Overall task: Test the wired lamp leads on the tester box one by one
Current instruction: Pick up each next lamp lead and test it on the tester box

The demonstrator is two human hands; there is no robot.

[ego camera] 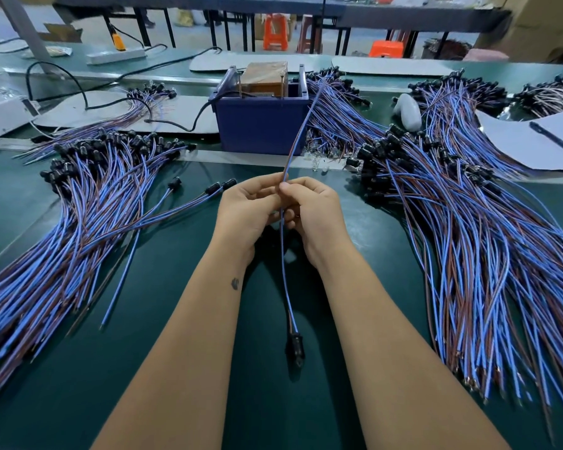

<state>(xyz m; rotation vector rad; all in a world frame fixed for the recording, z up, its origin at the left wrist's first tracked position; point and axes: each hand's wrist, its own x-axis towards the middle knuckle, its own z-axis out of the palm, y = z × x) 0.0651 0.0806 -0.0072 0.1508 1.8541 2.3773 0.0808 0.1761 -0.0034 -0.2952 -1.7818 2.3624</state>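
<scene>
My left hand and my right hand meet at the middle of the green table, both pinching one lamp lead of blue and brown wire. Its free wire end reaches up to the metal contacts on top of the blue tester box. Its black lamp socket hangs below my hands, between my forearms. A large pile of leads lies to the left. Another pile lies to the right.
A black cable runs from the tester box to the left. White paper with a pen lies at the right. A white power strip and orange stools are at the back. Small clear bulbs lie beside the box.
</scene>
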